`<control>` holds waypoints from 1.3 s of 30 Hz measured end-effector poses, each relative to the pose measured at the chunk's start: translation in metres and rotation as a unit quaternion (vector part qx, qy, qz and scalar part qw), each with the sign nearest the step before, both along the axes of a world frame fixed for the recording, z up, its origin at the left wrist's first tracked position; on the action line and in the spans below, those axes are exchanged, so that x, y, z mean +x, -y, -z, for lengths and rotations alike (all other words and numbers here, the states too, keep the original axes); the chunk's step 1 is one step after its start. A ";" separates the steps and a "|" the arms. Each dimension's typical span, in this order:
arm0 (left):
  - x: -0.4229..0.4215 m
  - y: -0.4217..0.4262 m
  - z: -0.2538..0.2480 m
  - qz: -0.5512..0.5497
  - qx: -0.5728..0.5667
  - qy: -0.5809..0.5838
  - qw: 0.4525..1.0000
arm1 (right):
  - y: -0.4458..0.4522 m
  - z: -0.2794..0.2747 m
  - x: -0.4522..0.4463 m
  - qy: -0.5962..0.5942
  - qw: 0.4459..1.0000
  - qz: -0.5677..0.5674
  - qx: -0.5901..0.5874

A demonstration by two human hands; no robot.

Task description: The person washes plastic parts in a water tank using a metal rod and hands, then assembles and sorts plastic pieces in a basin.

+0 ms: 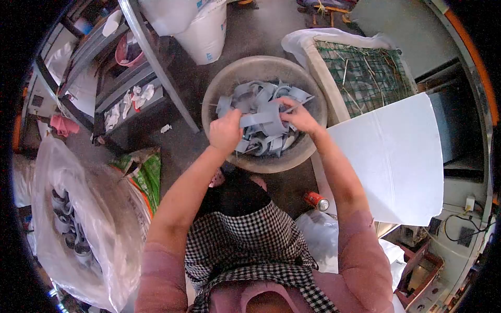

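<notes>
Both my hands are over a wide round tub (213, 86) heaped with curved and flat grey plastic parts (261, 94). One grey plastic part (271, 121), with a flat strip and a curved, ring-like section, lies between them. My left hand (226, 130) is closed at the strip's left end, its thumb uppermost. On the other side my right hand (300, 116) grips the curved section, thumb below and fingers over the top. My fingers partly cover the piece, so its full shape is hidden.
At lower left stands a clear plastic bag (104, 235) holding grey ring-shaped pieces. A metal rack (162, 68) is at upper left, white sacks (206, 36) behind it. Right of the tub are a netted bin (334, 78), a white board (391, 156) and a red can (316, 201).
</notes>
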State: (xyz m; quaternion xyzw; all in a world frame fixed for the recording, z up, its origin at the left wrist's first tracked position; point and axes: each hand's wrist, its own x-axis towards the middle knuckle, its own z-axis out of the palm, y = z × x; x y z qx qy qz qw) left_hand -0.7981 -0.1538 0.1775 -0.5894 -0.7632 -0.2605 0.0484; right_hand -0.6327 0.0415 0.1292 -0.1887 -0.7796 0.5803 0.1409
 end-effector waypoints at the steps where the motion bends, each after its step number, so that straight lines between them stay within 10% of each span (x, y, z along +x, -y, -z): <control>1: 0.003 -0.002 0.003 0.004 0.001 -0.012 1.000 | 0.002 0.001 -0.002 0.001 1.000 0.000 0.002; 11: 0.013 -0.009 0.016 0.007 -0.029 -0.038 0.999 | 0.019 0.020 0.001 0.149 0.950 0.106 0.254; 21: 0.012 0.002 -0.022 -0.048 0.065 0.055 0.995 | 0.017 -0.079 0.031 -0.015 0.959 0.109 -0.262; 25: 0.006 0.003 -0.049 -0.017 0.049 0.157 0.986 | 0.019 -0.112 0.028 0.014 0.985 0.135 0.107; 28: 0.010 0.005 -0.074 0.008 0.072 0.084 0.994 | 0.019 -0.154 0.042 0.025 0.980 0.157 0.116; 34: 0.021 0.047 -0.109 -0.011 0.025 0.033 0.999 | -0.007 -0.177 0.111 0.092 0.787 0.336 0.509; 39: 0.015 0.098 -0.119 -0.019 0.019 0.010 1.000 | 0.008 -0.265 0.292 0.143 0.757 0.548 0.325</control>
